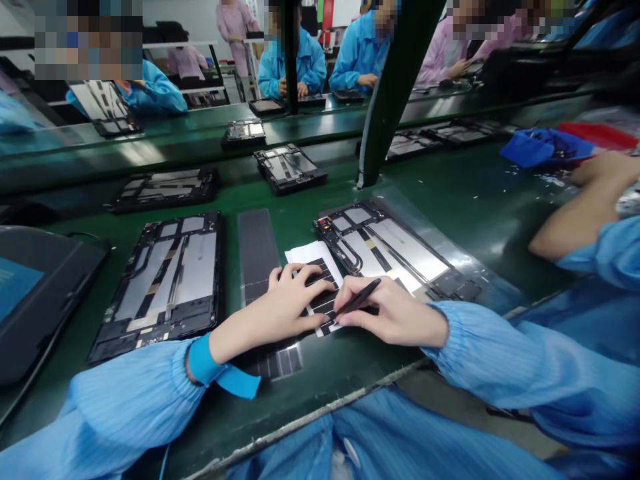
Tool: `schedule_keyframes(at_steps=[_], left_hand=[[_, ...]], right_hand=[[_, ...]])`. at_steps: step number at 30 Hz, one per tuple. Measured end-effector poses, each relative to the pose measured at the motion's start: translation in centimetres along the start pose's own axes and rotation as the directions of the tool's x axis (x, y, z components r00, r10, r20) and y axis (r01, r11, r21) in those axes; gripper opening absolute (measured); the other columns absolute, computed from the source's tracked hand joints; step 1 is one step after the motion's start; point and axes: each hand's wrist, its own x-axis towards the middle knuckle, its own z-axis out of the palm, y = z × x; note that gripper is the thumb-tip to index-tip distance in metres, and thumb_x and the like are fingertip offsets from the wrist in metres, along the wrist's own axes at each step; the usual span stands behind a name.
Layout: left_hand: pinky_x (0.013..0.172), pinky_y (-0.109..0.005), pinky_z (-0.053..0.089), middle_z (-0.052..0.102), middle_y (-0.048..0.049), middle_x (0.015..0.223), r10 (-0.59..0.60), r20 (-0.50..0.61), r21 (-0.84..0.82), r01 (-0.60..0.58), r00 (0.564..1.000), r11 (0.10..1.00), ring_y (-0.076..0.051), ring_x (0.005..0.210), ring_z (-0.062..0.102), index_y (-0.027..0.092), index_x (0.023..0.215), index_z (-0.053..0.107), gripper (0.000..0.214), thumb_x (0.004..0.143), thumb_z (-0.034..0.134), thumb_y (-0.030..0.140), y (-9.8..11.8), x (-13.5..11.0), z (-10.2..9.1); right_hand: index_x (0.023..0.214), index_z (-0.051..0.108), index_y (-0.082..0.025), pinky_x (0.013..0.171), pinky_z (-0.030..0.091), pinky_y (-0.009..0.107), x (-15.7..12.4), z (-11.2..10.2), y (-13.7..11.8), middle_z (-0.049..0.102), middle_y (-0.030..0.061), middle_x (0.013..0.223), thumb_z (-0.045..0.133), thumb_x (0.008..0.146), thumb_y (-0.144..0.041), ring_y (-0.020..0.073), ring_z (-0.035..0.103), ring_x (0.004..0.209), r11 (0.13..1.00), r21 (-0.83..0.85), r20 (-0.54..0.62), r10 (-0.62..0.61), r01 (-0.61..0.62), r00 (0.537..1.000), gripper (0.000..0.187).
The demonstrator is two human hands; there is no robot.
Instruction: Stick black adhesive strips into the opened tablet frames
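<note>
Striped black-and-white sheet [320, 299], seen resting on white backing paper [311, 257]. The sheet is held down beneath the flat, unclenched fingers of the left hand [285, 300], and lies just beside the right hand [395, 313]. A slim black hand tool [359, 297] is grasped between the right thumb and fingers, its tip directed at the sheet. Open tablet housings [160, 287] are laid on the green bench mat [475, 200] to either side.
</note>
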Motion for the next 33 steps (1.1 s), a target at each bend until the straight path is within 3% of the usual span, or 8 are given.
schedule_keyframes(at_steps=[5, 12, 15, 17, 20, 23, 27, 33], left_hand=[[0.088, -0.054, 0.027, 0.040, -0.0084, 0.124, 0.016, 0.007, 0.030, -0.016, 1.000, 0.999, -0.033, 0.114, 0.030, 0.029, 0.114, 0.045, 0.037, 0.081, 0.047, 0.044, -0.3, 0.1, 0.0], [0.089, -0.055, 0.027, 0.040, -0.0074, 0.126, -0.007, 0.012, 0.019, 0.007, 1.000, 1.000, -0.033, 0.116, 0.029, 0.029, 0.113, 0.045, 0.037, 0.080, 0.048, 0.045, -0.5, 0.2, 0.1], [0.088, -0.057, 0.025, 0.039, -0.0073, 0.127, -0.034, 0.038, 0.010, 0.033, 0.999, 0.999, -0.034, 0.116, 0.029, 0.030, 0.113, 0.045, 0.037, 0.079, 0.050, 0.044, -0.5, 0.2, -0.3], [0.088, -0.058, 0.024, 0.042, -0.0075, 0.124, -0.032, 0.046, 0.007, 0.032, 0.998, 0.999, -0.034, 0.115, 0.032, 0.029, 0.110, 0.047, 0.037, 0.077, 0.053, 0.042, -0.4, 0.4, -0.6], [0.091, -0.053, 0.025, 0.051, -0.0065, 0.109, -0.051, -0.102, -0.047, 0.046, 0.993, 0.998, -0.028, 0.106, 0.041, 0.022, 0.097, 0.051, 0.023, 0.079, 0.052, 0.037, 0.2, 1.3, -0.7], [0.091, -0.041, 0.031, 0.054, -0.0058, 0.100, -0.062, -0.358, -0.202, -0.013, 0.931, 0.979, -0.020, 0.100, 0.046, 0.018, 0.085, 0.047, 0.005, 0.083, 0.045, 0.022, 1.0, 2.5, 0.0], [0.087, -0.032, 0.037, 0.049, -0.0101, 0.108, 0.027, -0.447, -0.341, -0.198, 0.894, 0.919, -0.019, 0.105, 0.044, 0.018, 0.084, 0.038, 0.011, 0.078, 0.044, 0.010, 1.4, 3.4, 1.4], [0.085, -0.032, 0.038, 0.048, -0.0102, 0.108, -0.008, -0.394, -0.428, -0.176, 0.919, 0.886, -0.019, 0.104, 0.045, 0.019, 0.082, 0.034, 0.018, 0.076, 0.042, 0.005, 1.0, 3.1, 1.9]], right_hand=[[0.074, 0.058, -0.014, 0.063, 0.045, 0.021, 0.3, -0.1, -0.2, 0.059, 0.0011, 0.070, 0.059, 0.076, -0.018, 0.0108, 0.057, 0.065, 0.991, -0.111, -0.042, -0.076, 0.071, 0.996, 0.004], [0.074, 0.058, -0.014, 0.058, 0.043, 0.020, 0.4, 0.3, -0.3, 0.058, 0.0001, 0.066, 0.060, 0.075, -0.016, 0.0101, 0.055, 0.063, 0.990, -0.104, -0.035, -0.101, 0.097, 0.994, 0.003], [0.071, 0.058, -0.013, 0.055, 0.043, 0.020, 0.2, -0.7, -0.6, 0.057, 0.0001, 0.064, 0.059, 0.075, -0.017, 0.0095, 0.054, 0.059, 0.988, -0.111, -0.061, -0.118, 0.111, 0.991, 0.006], [0.071, 0.058, -0.014, 0.056, 0.044, 0.021, 0.0, -1.9, -0.3, 0.057, 0.0012, 0.068, 0.059, 0.076, -0.017, 0.0102, 0.056, 0.061, 0.984, -0.129, -0.150, -0.138, 0.119, 0.979, 0.006], [0.071, 0.053, -0.015, 0.052, 0.046, 0.022, 0.0, -3.4, 1.0, 0.054, 0.0015, 0.068, 0.057, 0.077, -0.021, 0.0111, 0.057, 0.059, 0.996, -0.075, -0.408, -0.069, 0.041, 0.911, 0.009], [0.069, 0.046, -0.016, 0.043, 0.045, 0.022, 0.5, -3.5, 2.7, 0.050, -0.0001, 0.067, 0.054, 0.080, -0.024, 0.0095, 0.056, 0.049, 0.996, 0.083, -0.557, 0.022, 0.029, 0.830, 0.016], [0.067, 0.045, -0.016, 0.045, 0.045, 0.022, 1.1, -2.5, 3.7, 0.049, -0.0003, 0.065, 0.053, 0.080, -0.021, 0.0092, 0.053, 0.050, 0.992, 0.021, -0.521, -0.097, 0.127, 0.848, 0.015], [0.066, 0.047, -0.016, 0.048, 0.040, 0.023, 1.3, -2.6, 3.7, 0.049, 0.0011, 0.066, 0.051, 0.079, -0.019, 0.0097, 0.049, 0.055, 0.983, -0.117, -0.482, -0.182, 0.143, 0.857, 0.014]])
